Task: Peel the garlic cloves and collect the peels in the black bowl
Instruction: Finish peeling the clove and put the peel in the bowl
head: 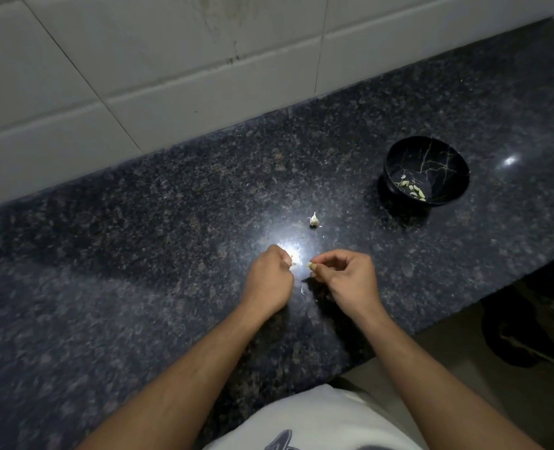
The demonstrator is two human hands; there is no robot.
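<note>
Garlic-peeling, centre frame: left hand point(270, 280) grips papery peel point(295, 259), right hand point(347, 277) pinches clove point(311, 265); strip fully, then carry peel to black bowl point(395, 193), upper right.

Dark speckled granite counter point(139, 254) under a tiled wall

White wall tiles point(139, 76) with dark grout lines rise directly behind the counter, a faint brownish streak running down them. A bright light glare point(288, 251) reflects near the counter's middle, a smaller one toward its right. Beyond the counter's near-right edge lies a dim brownish floor point(447, 336).
</note>
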